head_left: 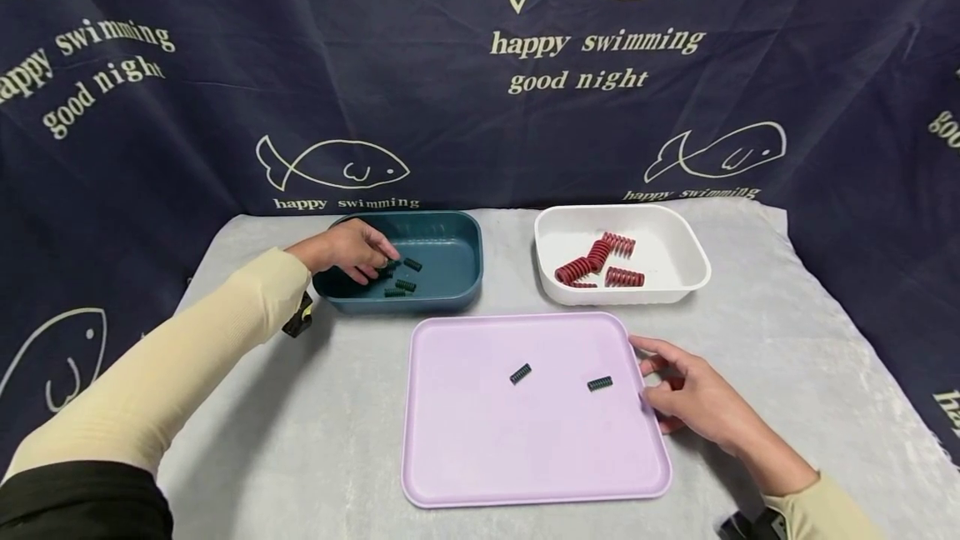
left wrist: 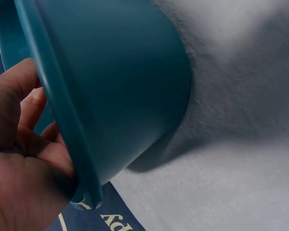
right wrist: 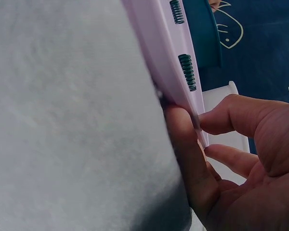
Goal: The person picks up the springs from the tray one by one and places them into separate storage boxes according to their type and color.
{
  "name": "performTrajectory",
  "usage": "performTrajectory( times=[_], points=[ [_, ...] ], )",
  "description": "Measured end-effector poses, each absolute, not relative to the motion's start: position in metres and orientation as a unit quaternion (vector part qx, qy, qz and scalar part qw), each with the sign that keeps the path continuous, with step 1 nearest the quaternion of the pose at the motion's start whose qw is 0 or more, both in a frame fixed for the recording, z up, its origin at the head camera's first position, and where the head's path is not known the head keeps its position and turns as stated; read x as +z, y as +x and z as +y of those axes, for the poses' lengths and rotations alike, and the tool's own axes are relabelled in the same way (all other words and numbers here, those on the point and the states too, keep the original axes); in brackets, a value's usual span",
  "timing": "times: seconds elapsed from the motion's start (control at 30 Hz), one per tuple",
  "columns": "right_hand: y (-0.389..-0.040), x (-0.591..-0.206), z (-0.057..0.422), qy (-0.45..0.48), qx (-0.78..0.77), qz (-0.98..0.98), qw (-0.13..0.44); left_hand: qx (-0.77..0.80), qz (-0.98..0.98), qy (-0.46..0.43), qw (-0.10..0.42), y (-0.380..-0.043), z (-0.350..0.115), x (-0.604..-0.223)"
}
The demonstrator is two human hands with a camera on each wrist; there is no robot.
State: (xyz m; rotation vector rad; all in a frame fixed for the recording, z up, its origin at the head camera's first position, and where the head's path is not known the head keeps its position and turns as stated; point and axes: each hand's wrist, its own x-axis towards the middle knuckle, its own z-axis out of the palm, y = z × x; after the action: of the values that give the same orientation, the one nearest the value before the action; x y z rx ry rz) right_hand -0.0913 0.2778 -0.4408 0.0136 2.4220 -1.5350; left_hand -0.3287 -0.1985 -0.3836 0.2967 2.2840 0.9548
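Observation:
My left hand (head_left: 358, 250) reaches over the near-left side of a teal bin (head_left: 468, 290), fingers bent down among small dark green springs (head_left: 406, 285). One spring lies by the fingertips; whether the fingers pinch one is hidden. In the left wrist view the bin's rim (left wrist: 53, 91) covers the fingertips. A lilac tray (head_left: 525, 448) lies in front, bearing one dark green spring (head_left: 521, 373) near its middle and another spring (head_left: 600, 383) toward its right side. My right hand (head_left: 697, 398) pinches the tray's right edge, thumb on the rim and a finger beneath, as the right wrist view shows.
A white bin (head_left: 675, 294) with several larger red springs (head_left: 626, 277) stands behind the tray, to the right of the teal bin. Pale grey cloth (head_left: 787, 340) covers the table. A navy curtain (head_left: 450, 107) with fish prints hangs behind.

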Motion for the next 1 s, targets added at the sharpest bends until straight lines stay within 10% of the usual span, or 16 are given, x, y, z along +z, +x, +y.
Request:
performTrajectory(
  times=[1.0],
  points=[
    [-0.092,-0.441,0.279,0.001,-0.534,0.834,0.135,0.476,0.818,0.190,0.259,-0.287,-0.158,-0.352]
  ],
)
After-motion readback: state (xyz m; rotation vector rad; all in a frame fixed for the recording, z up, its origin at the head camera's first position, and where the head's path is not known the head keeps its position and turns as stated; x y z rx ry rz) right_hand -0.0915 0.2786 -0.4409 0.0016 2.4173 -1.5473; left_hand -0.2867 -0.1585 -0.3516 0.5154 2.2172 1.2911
